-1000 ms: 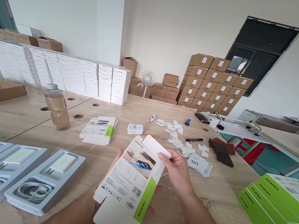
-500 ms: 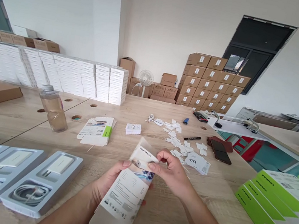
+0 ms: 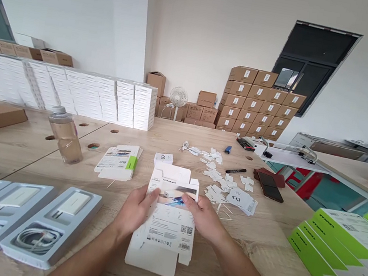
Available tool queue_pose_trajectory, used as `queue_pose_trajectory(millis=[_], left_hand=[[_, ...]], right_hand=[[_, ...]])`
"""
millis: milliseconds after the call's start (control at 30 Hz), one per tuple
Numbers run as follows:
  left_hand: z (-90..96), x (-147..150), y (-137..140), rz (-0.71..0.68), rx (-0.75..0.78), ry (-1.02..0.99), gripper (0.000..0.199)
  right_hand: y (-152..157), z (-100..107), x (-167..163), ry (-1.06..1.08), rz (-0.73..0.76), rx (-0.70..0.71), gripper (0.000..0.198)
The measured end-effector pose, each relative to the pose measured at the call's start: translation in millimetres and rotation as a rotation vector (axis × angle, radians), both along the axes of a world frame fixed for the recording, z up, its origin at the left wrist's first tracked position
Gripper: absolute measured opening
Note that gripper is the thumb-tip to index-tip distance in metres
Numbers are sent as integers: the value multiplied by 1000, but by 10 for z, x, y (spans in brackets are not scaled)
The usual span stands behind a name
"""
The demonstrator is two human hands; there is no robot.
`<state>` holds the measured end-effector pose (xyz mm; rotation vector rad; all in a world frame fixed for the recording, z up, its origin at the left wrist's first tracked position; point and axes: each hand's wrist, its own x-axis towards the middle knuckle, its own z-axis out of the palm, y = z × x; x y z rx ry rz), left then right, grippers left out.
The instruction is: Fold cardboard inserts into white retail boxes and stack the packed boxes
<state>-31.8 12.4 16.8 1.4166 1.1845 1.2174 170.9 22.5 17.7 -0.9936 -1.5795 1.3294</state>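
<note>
Pale wood bench (image 3: 252,234) in a white-walled storeroom, w/ brown cartons (image 3: 260,104) stacked at the back wall and grey trays (image 3: 49,224) near the left edge. Left hand (image 3: 135,210) and right hand (image 3: 204,217), both part-curled, pinch the printed carton sleeve (image 3: 170,223) at its sides, mid-bench near the front edge. Vs 0.5 s ago, sleeve's turned square-on and spread wider, top flaps up.

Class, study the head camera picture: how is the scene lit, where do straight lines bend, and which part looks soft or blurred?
Head view: even, soft daylight with faint shadows under the printed carton held by the left hand and right hand; wide-angle distortion tilts the dark window and bends the wooden table edges; the far right corner looks smeared; no strong glare.
</note>
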Motion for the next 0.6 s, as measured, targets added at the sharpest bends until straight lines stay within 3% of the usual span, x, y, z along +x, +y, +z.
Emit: queue_pose_trajectory(millis=[67, 167, 267, 367, 500, 600], left_hand=[[2, 9, 2, 59, 26, -71, 50], [11, 44, -4, 87, 38, -172, 70], [19, 59, -16, 60, 57, -240, 60], [20, 29, -17, 25, 65, -282, 43], [14, -25, -5, 3, 78, -329, 20], [19, -31, -16, -118, 43, -365, 20]], right_hand=[[-18, -24, -37, 24, 3, -48, 41], [-30, -30, -49, 44, -116, -54, 40], [-26, 11, -23, 132, -145, -66, 54], [-42, 64, -17, 193, -12, -78, 63], [-46, 50, -36, 196, 39, -44, 41], [24, -7, 6, 166, -122, 8, 34]])
